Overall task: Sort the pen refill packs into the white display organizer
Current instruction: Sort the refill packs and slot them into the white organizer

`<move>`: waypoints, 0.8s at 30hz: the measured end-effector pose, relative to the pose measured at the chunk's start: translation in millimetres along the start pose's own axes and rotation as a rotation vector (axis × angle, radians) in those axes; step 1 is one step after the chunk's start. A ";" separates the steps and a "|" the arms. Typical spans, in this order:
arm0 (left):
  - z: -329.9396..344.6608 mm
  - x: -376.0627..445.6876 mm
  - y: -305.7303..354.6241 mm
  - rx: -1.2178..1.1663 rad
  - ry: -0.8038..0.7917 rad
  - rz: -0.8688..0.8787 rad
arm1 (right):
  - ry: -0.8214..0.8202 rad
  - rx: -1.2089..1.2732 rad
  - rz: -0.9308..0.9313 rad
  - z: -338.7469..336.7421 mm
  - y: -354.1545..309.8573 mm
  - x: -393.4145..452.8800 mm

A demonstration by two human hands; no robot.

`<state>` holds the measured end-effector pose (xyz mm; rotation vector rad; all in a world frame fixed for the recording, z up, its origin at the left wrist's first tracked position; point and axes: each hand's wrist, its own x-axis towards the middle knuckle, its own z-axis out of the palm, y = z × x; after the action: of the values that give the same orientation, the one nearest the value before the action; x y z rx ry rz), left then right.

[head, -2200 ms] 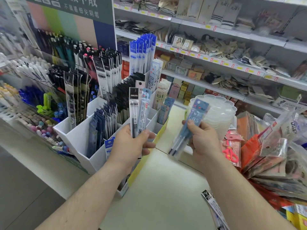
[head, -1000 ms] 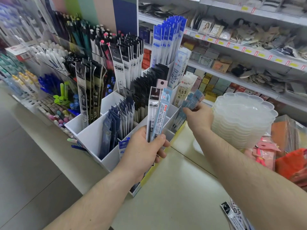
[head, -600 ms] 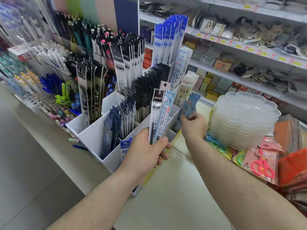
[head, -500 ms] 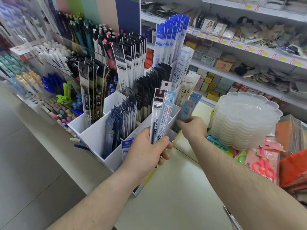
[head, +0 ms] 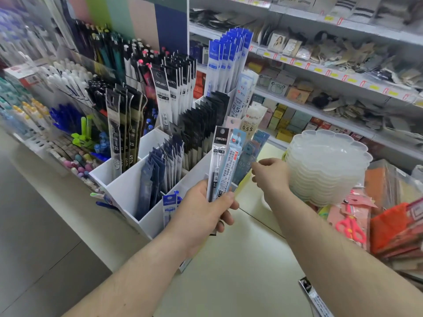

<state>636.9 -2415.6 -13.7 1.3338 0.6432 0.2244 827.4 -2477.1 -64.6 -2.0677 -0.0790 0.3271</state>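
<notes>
In the head view, the left hand grasps two refill packs upright by their lower ends: a black-headed refill pack and, touching it, a light-blue refill pack. They stand in front of the white display organizer, above its near right corner. The right hand is just beside a grey-blue refill pack that stands in a right-side compartment; its fingers are loosely bent and grasp nothing.

The packs look very light, thin and somewhat flexible, with smooth plastic sleeves that may slip. I judge it best to pinch one near the stiffer header card, or in the middle, and to guide the lower end into the compartment. A stack of clear trays stands near the right hand.
</notes>
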 end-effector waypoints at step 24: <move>23.0 -32.2 -9.5 -0.030 -0.144 -0.089 | -0.185 0.798 0.161 -78.8 -19.7 -125.6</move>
<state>621.6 -2453.1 -10.8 1.2765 0.5742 0.0649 728.9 -2557.9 14.0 -1.2520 0.0966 0.5455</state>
